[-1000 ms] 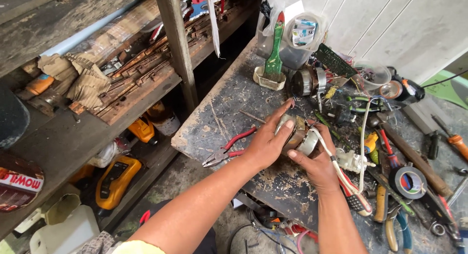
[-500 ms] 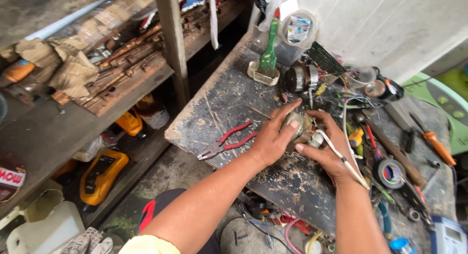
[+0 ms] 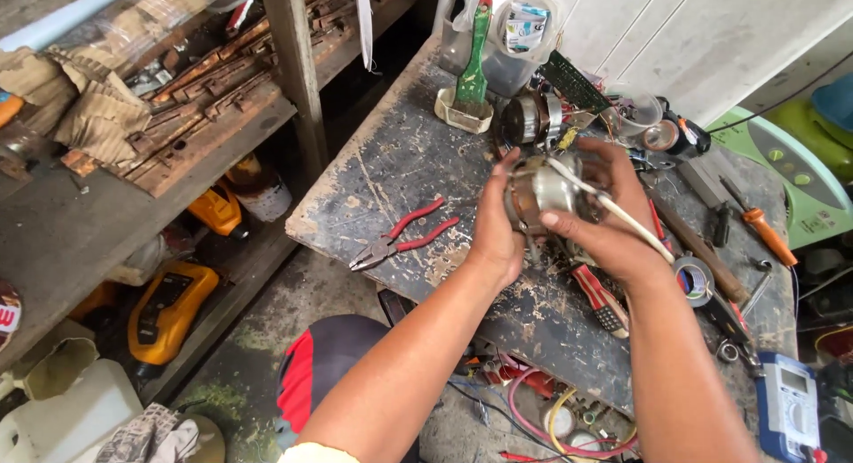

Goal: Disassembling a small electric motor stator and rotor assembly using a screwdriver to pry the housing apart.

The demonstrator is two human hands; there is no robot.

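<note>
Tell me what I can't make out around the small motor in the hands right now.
Head view only:
- Small motor: its underside and far side are covered by the left hand and right hand.
- White cable: its far end runs behind the right hand, out of sight.
- Multimeter: display too small to read, and partly behind the right forearm.
- Green appliance: cut off by the right edge.

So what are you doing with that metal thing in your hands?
A person holds a small electric motor up above a scratched, dark workbench. The left hand cups its left side and the right hand grips the other side, thumb on top. A white cable trails from the motor across the right hand. Red-handled pliers lie on the bench nearby, untouched.
</note>
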